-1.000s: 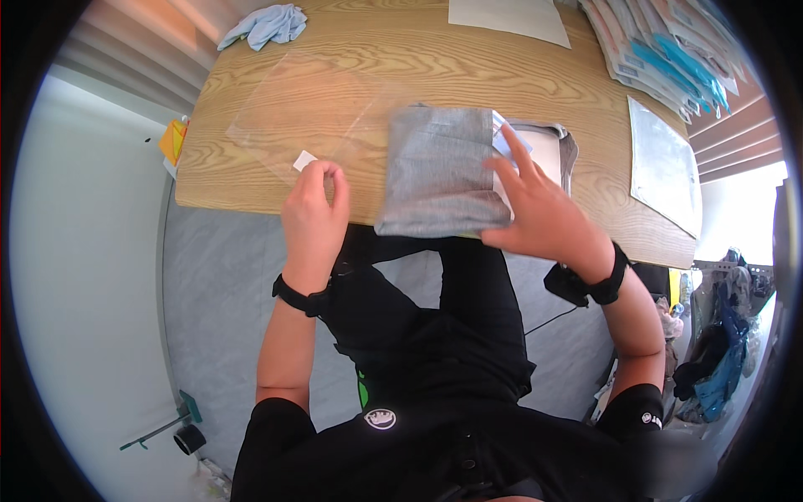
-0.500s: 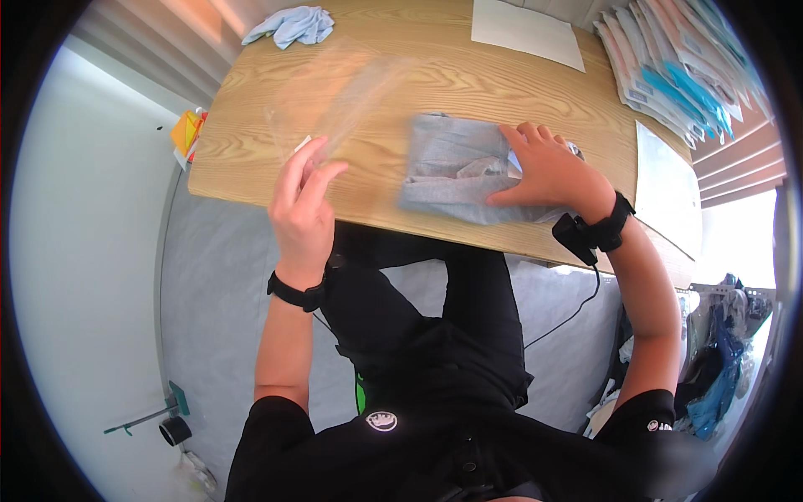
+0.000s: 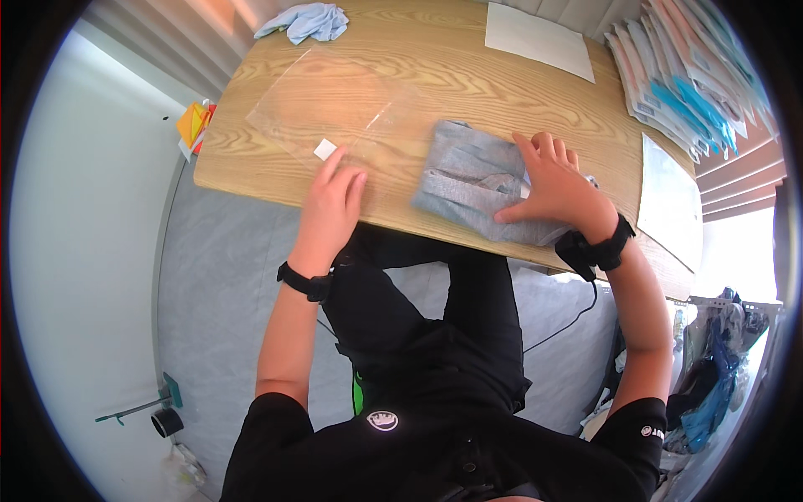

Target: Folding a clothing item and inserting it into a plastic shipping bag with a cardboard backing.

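Note:
My left hand (image 3: pixel 328 211) is at the near edge of a clear plastic bag (image 3: pixel 322 96), fingers closed on its edge, though the exact grip is partly hidden. The bag lies spread over the wooden table, with a small white label (image 3: pixel 324 149) beside my index fingertip. My right hand (image 3: pixel 562 186) rests open on a folded grey garment (image 3: pixel 468 171), thumb and fingers spread across its right part. Beneath that palm a bit of something pale shows, mostly covered. The garment lies near the table's front edge.
A crumpled light-blue cloth (image 3: pixel 305 22) lies at the far left of the table (image 3: pixel 418 50). White sheets (image 3: pixel 539 40) are at the back and right. A tall stack of bagged items (image 3: pixel 673 79) stands back right. A black cable (image 3: pixel 577 314) hangs from my right wristband.
My left hand has moved right and slightly down with the plastic bag, which now lies flatter on the table. My right hand stays on the grey garment.

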Motion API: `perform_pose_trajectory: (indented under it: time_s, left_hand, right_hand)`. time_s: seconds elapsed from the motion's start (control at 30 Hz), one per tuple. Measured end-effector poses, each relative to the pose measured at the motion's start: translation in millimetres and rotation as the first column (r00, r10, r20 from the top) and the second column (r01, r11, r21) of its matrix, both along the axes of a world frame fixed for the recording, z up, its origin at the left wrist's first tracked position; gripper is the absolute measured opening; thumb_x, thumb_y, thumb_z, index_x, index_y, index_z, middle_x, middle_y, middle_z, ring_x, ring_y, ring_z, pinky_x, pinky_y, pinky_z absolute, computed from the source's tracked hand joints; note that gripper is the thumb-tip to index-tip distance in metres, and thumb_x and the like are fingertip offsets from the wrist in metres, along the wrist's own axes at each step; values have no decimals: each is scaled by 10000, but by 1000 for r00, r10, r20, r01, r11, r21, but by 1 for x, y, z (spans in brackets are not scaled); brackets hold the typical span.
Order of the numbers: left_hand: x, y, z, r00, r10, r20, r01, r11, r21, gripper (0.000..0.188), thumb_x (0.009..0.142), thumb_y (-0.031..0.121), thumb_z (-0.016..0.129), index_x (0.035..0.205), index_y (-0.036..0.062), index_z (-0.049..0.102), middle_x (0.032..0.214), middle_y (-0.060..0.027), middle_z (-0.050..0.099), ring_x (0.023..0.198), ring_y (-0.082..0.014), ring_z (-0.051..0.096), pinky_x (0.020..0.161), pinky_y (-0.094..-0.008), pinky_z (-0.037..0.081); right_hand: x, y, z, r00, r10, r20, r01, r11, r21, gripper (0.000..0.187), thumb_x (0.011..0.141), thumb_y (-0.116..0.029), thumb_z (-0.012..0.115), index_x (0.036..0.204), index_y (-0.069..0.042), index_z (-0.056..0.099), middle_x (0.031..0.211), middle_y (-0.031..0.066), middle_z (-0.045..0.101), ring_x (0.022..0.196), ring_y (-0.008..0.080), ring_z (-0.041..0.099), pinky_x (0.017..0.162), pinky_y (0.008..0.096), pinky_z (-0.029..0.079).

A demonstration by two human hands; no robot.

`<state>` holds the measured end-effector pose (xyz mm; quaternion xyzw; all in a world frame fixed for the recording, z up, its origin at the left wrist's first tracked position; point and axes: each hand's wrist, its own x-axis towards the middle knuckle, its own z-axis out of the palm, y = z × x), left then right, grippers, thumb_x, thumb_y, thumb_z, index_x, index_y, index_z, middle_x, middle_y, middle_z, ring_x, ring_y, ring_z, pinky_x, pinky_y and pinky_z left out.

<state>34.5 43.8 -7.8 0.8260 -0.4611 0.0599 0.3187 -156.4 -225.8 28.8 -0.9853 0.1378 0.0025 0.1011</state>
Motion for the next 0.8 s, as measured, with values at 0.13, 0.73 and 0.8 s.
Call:
perform_pose_trajectory:
  time_s: [0.13,0.73,0.8]
  left_hand:
    - [4,-5,-2,978,101,184,-107,994,20,135,883,100,607,986,13,607,1123,-186,618,1022,-366,576,850,-423,480]
    - [18,-5,-4,974,118,192,-82,979,-188,225,847,-79,513,1007,43,614,1038,-111,635,990,-316,568,860,-389,467]
    - [13,-5,3,977,142,159,-105,970,-218,217,851,-64,530,1023,36,615,1056,-110,633,1003,-309,556,878,-386,456]
  right_hand:
    - [-8,21,10,995,-11,99,19,996,-82,929,598,-479,784,1315,-3,435,1139,195,489,1119,361,458,996,473,338]
    - [-53,51,8,934,181,309,-178,983,-37,238,743,-104,684,949,-22,599,1222,141,532,1096,339,516,923,429,443]
    - [-54,50,10,922,209,327,-209,977,-34,209,764,-94,672,942,-12,598,1208,137,552,1082,339,534,913,425,450]
